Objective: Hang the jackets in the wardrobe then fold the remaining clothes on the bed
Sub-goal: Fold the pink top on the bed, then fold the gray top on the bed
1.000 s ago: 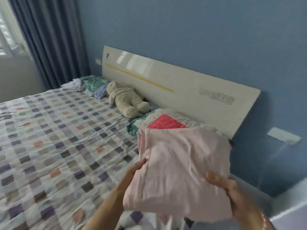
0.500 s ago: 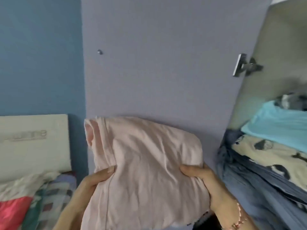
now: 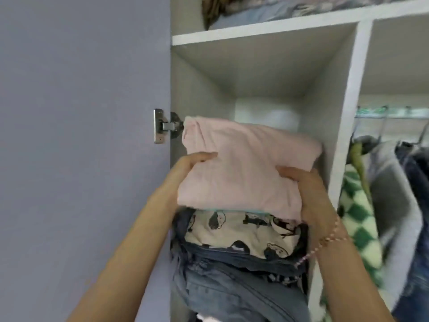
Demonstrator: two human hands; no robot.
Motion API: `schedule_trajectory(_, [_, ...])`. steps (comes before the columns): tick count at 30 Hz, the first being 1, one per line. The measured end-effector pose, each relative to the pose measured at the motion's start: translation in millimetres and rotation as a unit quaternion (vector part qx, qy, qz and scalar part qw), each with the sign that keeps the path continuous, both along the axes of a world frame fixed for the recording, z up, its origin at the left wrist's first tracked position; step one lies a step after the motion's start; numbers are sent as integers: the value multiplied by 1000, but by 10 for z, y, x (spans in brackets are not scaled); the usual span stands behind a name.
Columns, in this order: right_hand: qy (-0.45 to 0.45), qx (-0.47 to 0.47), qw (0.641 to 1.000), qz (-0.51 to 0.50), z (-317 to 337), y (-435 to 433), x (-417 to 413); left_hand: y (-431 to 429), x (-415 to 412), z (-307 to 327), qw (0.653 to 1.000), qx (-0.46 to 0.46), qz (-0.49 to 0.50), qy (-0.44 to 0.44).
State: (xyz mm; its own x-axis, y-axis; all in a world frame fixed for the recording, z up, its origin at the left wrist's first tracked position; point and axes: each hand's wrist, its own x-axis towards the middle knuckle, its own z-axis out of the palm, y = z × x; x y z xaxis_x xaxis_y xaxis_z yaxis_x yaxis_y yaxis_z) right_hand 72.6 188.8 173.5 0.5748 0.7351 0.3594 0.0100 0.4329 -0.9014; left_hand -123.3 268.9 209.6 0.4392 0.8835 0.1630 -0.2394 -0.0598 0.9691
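While you held the folded pink garment at the open wardrobe, both of your hands were closed on it. Your left hand gripped its left edge, thumb lying on top and fingers hidden beneath the cloth. Your right hand gripped the near right corner the same way, thumb over the fabric. A beaded bracelet circled your right wrist.

The garment lay flat in the wardrobe's left compartment, its far end reaching inward and its near edge directly above a stack of folded clothes. Whether it fully rested on that stack or was carried just over it, you could not tell from this view. Beneath it showed a thin teal edge, then a cream top with dark cartoon prints, and under that folded blue jeans.

To the left, the lilac door stood open, its metal hinge just beside the garment's far left corner. On the shelf above sat bundled bedding. In the right compartment, a green-and-white checked jacket, a grey jacket and dark denim hung side by side from a rail.
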Motion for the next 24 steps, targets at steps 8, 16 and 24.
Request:
schedule_trajectory(8, [-524, -312, 728, -314, -129, 604, 20, 806, 765, -283, 822, 346, 211, 401])
schedule_trajectory(16, [-563, -456, 660, -200, -568, 1023, 236, 1140, 1215, -942, 742, 387, 33, 546])
schedule_trajectory(24, [-549, -424, 665, -277, -623, 911, 181, 730, 1012, -1155, 751, 424, 59, 502])
